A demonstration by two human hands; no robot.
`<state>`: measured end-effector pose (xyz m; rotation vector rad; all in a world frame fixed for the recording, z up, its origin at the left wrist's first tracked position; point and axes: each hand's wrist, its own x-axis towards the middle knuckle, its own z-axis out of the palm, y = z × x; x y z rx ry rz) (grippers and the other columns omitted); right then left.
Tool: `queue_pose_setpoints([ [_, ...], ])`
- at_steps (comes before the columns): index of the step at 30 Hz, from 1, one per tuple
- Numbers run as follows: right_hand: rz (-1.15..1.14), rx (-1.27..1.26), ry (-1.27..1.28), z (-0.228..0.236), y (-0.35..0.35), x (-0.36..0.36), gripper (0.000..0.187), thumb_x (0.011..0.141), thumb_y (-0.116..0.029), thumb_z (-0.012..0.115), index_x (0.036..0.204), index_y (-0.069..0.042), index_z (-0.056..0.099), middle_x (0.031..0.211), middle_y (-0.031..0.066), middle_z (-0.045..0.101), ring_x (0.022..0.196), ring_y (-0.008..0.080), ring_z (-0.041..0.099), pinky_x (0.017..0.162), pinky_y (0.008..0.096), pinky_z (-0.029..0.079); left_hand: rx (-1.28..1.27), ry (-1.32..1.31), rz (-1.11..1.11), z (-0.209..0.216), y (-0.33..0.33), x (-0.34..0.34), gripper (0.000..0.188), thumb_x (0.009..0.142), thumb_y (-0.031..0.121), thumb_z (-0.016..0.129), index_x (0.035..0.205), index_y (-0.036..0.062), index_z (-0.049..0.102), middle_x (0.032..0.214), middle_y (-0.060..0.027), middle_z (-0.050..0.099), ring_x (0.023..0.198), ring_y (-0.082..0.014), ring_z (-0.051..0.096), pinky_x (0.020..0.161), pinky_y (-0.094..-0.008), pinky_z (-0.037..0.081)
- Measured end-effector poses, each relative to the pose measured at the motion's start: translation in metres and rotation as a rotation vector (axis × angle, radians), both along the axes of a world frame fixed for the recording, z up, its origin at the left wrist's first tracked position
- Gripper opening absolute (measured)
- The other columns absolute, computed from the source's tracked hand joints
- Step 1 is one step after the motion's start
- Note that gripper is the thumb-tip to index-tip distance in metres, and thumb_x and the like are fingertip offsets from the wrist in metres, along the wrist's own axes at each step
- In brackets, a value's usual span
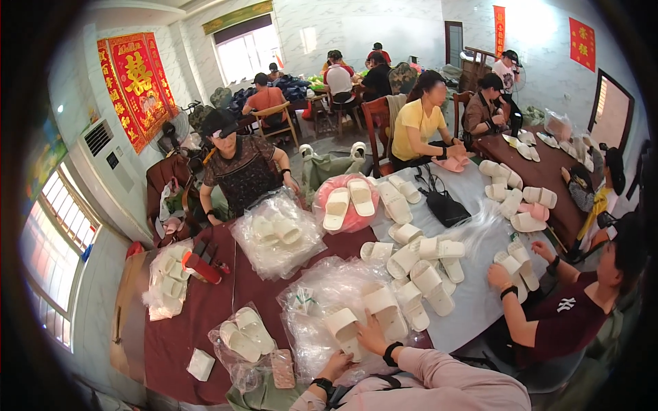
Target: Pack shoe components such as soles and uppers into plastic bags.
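Observation:
My left hand (pixel 337 365) grips the near end of a white slipper (pixel 343 331) that lies on a crumpled clear plastic bag (pixel 322 294). My right hand (pixel 372 334) rests on the heel end of a second white slipper (pixel 384 309) just to the right, on the same plastic. Both slippers lie side by side, toes pointing away from me. A black band sits on each of my wrists, and my sleeves are pale pink.
A bagged white pair (pixel 245 333) lies at my left on the maroon tablecloth (pixel 185 329). Loose white slippers (pixel 425 264) pile up at the right, where a seated person's hand (pixel 499 275) works. A black bag (pixel 444 204) and more people sit around the table.

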<state>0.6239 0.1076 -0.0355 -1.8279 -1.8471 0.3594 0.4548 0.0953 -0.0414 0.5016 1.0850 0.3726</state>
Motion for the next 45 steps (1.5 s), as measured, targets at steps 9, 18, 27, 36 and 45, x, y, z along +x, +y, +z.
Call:
queue_pose_setpoints([
  [9, -0.163, 0.129, 0.0, -0.001, -0.024, -0.009, 0.049, 0.071, -0.012, 0.057, 0.119, -0.023, 0.055, 0.135, 0.0237, 0.023, 0.124, 0.0388, 0.024, 0.1, 0.0564, 0.019, 0.047, 0.007, -0.085, -0.012, -0.001, 0.0, 0.025, 0.084, 0.005, 0.052, 0.104, -0.0005, 0.039, 0.096, -0.0163, 0.051, 0.083, -0.0314, 0.059, 0.076, -0.0423, 0.051],
  [18, 0.047, 0.058, 0.008, -0.01, -0.013, 0.004, 0.045, 0.072, -0.019, 0.056, 0.117, -0.024, 0.056, 0.129, 0.0315, 0.031, 0.119, 0.0461, 0.03, 0.101, 0.051, 0.023, 0.182, 0.271, -0.922, 0.051, 0.044, -0.012, 0.041, 0.089, 0.032, 0.044, 0.114, 0.0015, 0.054, 0.094, -0.0121, 0.065, 0.066, -0.0201, 0.06, 0.062, -0.0281, 0.049],
  [27, 0.107, -0.282, -0.211, 0.015, 0.021, 0.027, 0.047, 0.077, -0.027, 0.049, 0.124, -0.02, 0.049, 0.128, 0.0238, 0.039, 0.125, 0.0427, 0.026, 0.105, 0.0493, 0.014, 1.37, -0.381, -0.22, 0.366, 0.002, 0.048, 0.022, 0.089, 0.013, 0.048, 0.101, -0.0006, 0.059, 0.09, -0.0098, 0.055, 0.074, -0.015, 0.051, 0.065, -0.0263, 0.042],
  [36, 0.117, -0.021, -0.073, 0.027, 0.006, 0.029, 0.067, 0.076, -0.026, 0.056, 0.134, -0.005, 0.03, 0.12, 0.024, 0.046, 0.118, 0.0401, 0.036, 0.103, 0.0465, 0.022, 1.567, -1.394, -0.379, 0.454, -0.064, 0.065, 0.024, 0.087, 0.013, 0.054, 0.107, 0.0226, 0.062, 0.097, -0.0128, 0.052, 0.077, -0.0178, 0.046, 0.065, -0.0312, 0.036],
  [45, 0.032, 0.276, 0.206, 0.063, -0.01, 0.018, 0.066, 0.078, -0.023, 0.059, 0.135, -0.006, 0.031, 0.12, 0.0218, 0.045, 0.115, 0.0402, 0.037, 0.098, 0.045, 0.028, 1.442, -1.496, -0.308, 0.454, -0.068, 0.056, 0.021, 0.083, 0.006, 0.059, 0.092, 0.022, 0.068, 0.087, -0.0047, 0.052, 0.068, -0.0124, 0.038, 0.057, -0.0248, 0.032],
])
